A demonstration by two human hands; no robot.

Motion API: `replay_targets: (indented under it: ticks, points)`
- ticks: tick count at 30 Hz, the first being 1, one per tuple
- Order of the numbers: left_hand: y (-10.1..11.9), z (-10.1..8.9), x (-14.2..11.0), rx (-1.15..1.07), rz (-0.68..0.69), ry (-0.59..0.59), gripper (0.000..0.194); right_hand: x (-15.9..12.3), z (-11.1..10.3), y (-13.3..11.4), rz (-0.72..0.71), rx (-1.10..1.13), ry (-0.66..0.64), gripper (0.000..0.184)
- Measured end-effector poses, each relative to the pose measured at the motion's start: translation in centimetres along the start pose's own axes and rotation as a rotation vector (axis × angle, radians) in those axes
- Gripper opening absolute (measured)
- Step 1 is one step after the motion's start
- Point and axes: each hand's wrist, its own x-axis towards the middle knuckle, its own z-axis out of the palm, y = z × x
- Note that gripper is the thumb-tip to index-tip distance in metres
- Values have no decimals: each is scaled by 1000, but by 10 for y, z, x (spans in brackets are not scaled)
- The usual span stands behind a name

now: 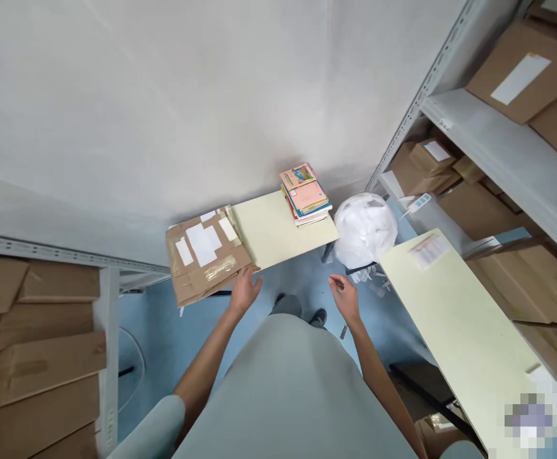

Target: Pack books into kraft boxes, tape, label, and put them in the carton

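My left hand is at the near right corner of a flat brown cardboard package with white labels and clear tape. Its fingers touch or hover just over the package's edge, and the thumb stands apart from them. My right hand hangs in the air past the table's near edge, fingers curled in towards the thumb, and I see nothing in it. The package lies on the left part of a narrow pale-yellow table. At the right end of that table stands a stack of books, a pink cover on top.
A white plastic bag stuffed full stands right of the table. Another pale table runs along my right, with a paper-like sheet on it. Shelves with cardboard boxes rise on both sides. A power strip lies on the right shelf.
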Motion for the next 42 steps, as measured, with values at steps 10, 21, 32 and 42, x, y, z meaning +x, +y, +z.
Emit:
replay_targets:
  ticks: [10,21,32,42]
  points:
    - [-147,-43,46,407,-127,-247,97,-27,68,-42,47,-67,31,47]
    - [-192,-35,69,568,96,-435,110,-99,138,-60,175,-103,132,46]
    - [-187,-142,82,497,194,-248,61,-123,195,-76,106,-101,70,47]
    - [-181,-283,97,-382,-200,218,44,-87,207,-118,-51,43,-2,47]
